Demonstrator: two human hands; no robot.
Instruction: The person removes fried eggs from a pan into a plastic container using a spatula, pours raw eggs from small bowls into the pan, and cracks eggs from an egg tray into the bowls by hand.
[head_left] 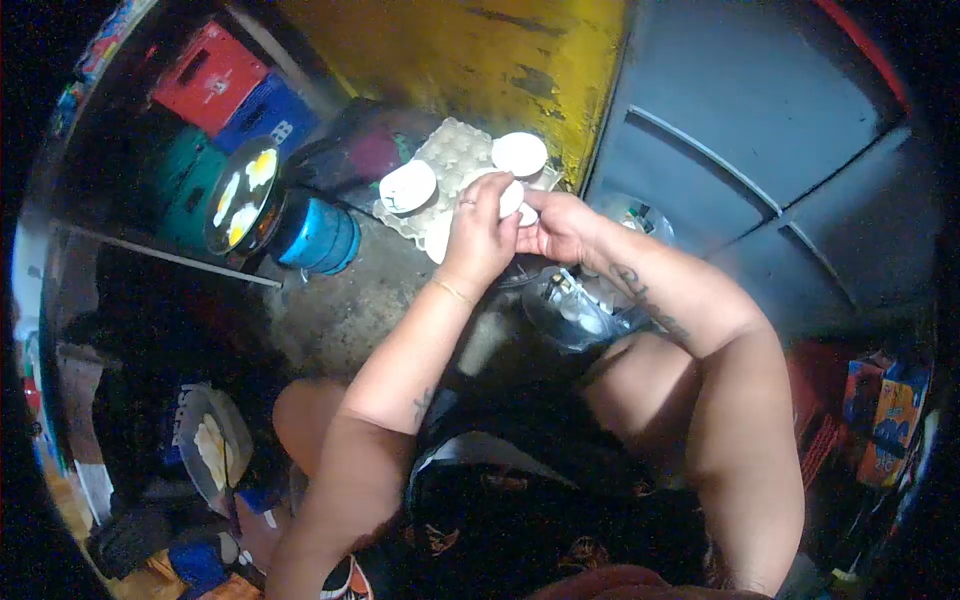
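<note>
Both my hands meet over a grey cardboard egg tray. My left hand, with a thin bracelet at the wrist, has its fingers closed over a white bowl, which they partly cover. From the other side, my right hand curls its fingers at the bowl's edge; a small white piece shows there, too hidden to name. On the tray stand another white bowl with dark marks and a white bowl at the far right. Part of a further white thing shows beside my left hand.
Fried eggs lie in a dark pan by a blue gas cylinder. Below my right forearm is a clear plastic container. Red crate and blue crate stand behind; a grey panel rises right. A bowl sits lower left.
</note>
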